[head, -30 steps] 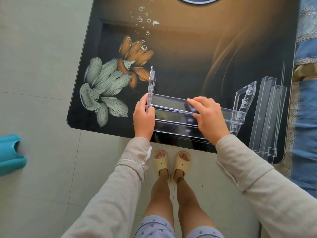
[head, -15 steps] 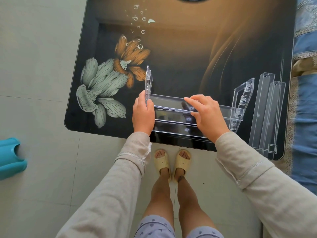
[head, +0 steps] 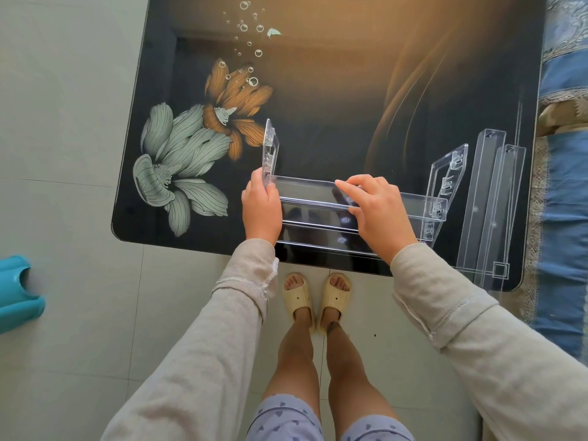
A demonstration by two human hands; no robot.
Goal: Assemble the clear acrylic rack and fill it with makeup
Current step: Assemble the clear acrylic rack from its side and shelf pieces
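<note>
**Partly built clear acrylic rack [head: 318, 218] at the near edge of the table [head: 350, 90], directly in front of the person.** The left hand [head: 261, 208] grips the lower end of the left side panel [head: 270, 148], with its fingers curled round the panel where the top tray [head: 305, 189] meets it. The right hand [head: 378, 211] pinches that tray near mid-length, fingers over the rear rim and thumb on the front wall. Two lower trays [head: 318, 238] step down toward the person. The right side panel [head: 448, 173] leans outward and carries the trays' far ends.

*Handling (judged).* The parts look light, stiff and smooth, so they are slippery under dry fingers. They are probably brittle at the small clip tabs. The best hold is by the panel edges and the tray walls close to the joint. The tray should be pressed straight into its slot, not twisted.

*Surroundings.*
- Two spare trays [head: 490, 202] lie lengthwise just beside the right side panel. They would obstruct any slide of the rack to the right.
- The glossy table offers little grip, and the rack's front is near the table edge above the tiled floor [head: 63, 122].
- A blue plastic object [head: 16, 291] rests on the floor, well apart from the rack.
- A blue bedcover [head: 566, 202] borders the table on the right.
- No makeup is in view.
</note>
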